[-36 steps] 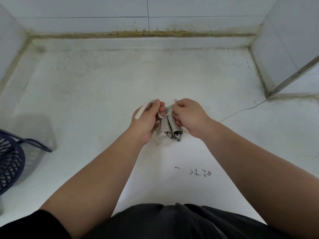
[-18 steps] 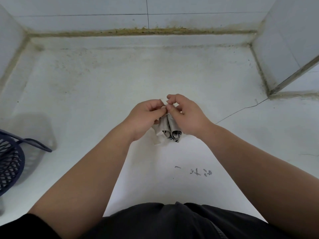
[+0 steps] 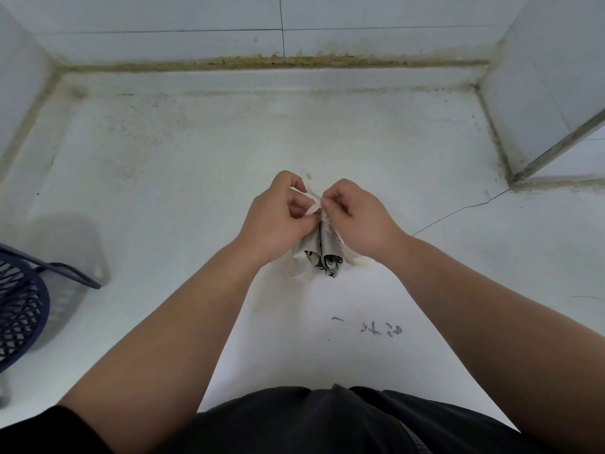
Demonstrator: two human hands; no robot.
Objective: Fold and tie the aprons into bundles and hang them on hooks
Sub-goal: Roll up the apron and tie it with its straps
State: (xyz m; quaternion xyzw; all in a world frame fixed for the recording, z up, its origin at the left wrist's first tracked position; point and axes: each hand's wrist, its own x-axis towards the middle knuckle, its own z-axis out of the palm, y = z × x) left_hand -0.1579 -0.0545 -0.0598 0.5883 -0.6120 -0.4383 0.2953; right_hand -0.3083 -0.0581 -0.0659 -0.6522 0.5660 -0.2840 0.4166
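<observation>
A small rolled grey apron bundle [image 3: 322, 255] with a dark pattern at its lower end hangs between my hands above the white counter [image 3: 163, 191]. My left hand [image 3: 278, 214] pinches a pale strap [image 3: 309, 199] at the top of the bundle. My right hand [image 3: 357, 217] pinches the strap's other part right beside it, fingertips nearly touching the left hand's. The upper part of the bundle is hidden behind both hands.
A dark blue mesh basket [image 3: 19, 303] stands at the left edge. White tiled walls [image 3: 281, 24] close the counter at the back, left and right. A thin crack [image 3: 458, 211] and some dark scribbles [image 3: 381, 329] mark the surface.
Both hands rose slightly and worked the strap; a strap end now sticks up between the fingertips. The bundle stays in the same place.
</observation>
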